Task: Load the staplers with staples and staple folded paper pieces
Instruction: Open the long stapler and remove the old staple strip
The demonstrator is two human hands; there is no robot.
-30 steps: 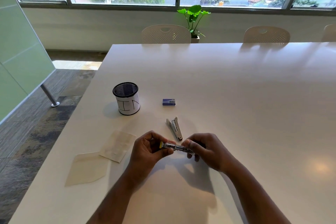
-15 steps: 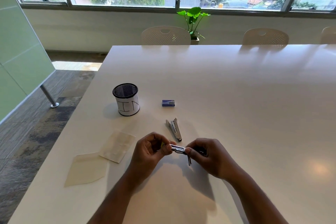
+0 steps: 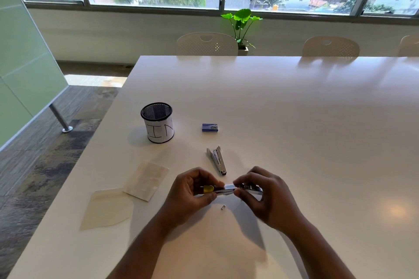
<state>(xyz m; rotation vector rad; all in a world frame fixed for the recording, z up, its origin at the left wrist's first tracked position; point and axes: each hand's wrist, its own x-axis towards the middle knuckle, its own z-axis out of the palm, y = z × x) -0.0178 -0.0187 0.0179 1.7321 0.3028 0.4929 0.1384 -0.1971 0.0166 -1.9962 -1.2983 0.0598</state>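
A small metal stapler (image 3: 229,188) with a yellow end is held level just above the white table (image 3: 283,120). My left hand (image 3: 192,190) pinches its yellow end; my right hand (image 3: 263,192) grips the other end between thumb and fingers. Under the stapler a short bit of staples (image 3: 223,207) lies on the table. A second metal stapler (image 3: 217,159) lies just beyond my hands. A small blue staple box (image 3: 210,127) sits farther back. Two pale folded paper pieces (image 3: 146,180) (image 3: 105,208) lie to the left.
A black mesh cup (image 3: 157,122) with a white label stands at the left, behind the papers. The table's left edge runs close to the papers. Chairs (image 3: 207,44) and a potted plant (image 3: 241,27) stand beyond the far edge.
A bit of staples that hung under the stapler now lies on the table. My right hand has slid further along the stapler; both hands still hold it.
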